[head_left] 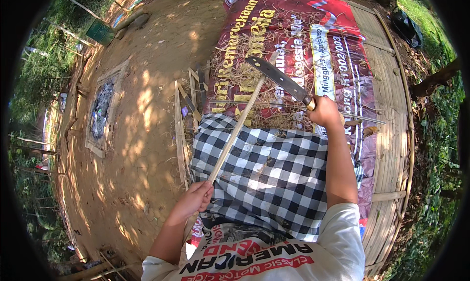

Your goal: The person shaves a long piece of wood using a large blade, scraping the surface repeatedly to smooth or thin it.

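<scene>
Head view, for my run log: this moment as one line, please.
left hand: grips pale strip; right hand: holds knife; red banner: strewn with shavings

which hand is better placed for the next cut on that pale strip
Probably the right hand: it holds the knife, which crosses the far part of the strip in this view. The left hand grips the strip's nearer part.

The person near me wears a pale grey, short-sleeved T-shirt (338, 242), printed in front with black and red lettering (247, 255) and a red band (249, 271). Below the T-shirt, black, grey and white checked cloth (284, 158) covers the lap.
</scene>
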Demonstrator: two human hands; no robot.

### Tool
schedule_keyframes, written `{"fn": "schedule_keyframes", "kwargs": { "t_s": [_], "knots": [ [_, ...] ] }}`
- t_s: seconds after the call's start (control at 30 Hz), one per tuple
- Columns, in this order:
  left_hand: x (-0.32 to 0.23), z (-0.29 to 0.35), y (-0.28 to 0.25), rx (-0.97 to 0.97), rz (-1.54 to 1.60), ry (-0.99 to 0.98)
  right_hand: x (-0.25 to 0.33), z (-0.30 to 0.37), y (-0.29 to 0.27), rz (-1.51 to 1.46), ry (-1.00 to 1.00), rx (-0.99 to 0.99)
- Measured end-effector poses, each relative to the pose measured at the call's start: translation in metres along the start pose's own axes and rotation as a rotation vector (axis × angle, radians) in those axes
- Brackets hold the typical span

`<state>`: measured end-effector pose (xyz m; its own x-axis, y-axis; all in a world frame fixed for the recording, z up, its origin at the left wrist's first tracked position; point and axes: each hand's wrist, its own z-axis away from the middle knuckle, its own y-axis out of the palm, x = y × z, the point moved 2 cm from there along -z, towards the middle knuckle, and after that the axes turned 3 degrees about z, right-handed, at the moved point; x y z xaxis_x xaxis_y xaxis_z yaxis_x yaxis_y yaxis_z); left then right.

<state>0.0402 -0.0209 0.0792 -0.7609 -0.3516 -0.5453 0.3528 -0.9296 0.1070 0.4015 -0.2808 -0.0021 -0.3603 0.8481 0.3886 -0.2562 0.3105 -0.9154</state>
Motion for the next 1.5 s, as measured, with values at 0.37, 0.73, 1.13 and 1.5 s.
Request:
{"fn": "schedule_keyframes", "kwargs": {
  "t_s": [0.37,0.73,1.13,1.5],
  "knots": [
    [-0.034,-0.060,0.010,-0.002,0.074,0.235,0.056,0.038,0.012,-0.071,-0.252,-0.118],
    [-0.237,-0.012,0.006,0.020,0.233,0.995,0.047,0.040,-0.005,-0.425,-0.050,-0.233],
    [-0.261,0.007,0.055,0.076,0.575,1.530,0.047,0.043,0.000,-0.604,-0.085,-0.322],
    [-0.188,-0.083,0.071,-0.082,0.539,1.266,0.038,0.033,0.015,-1.038,0.053,-0.451]
  ]
}}
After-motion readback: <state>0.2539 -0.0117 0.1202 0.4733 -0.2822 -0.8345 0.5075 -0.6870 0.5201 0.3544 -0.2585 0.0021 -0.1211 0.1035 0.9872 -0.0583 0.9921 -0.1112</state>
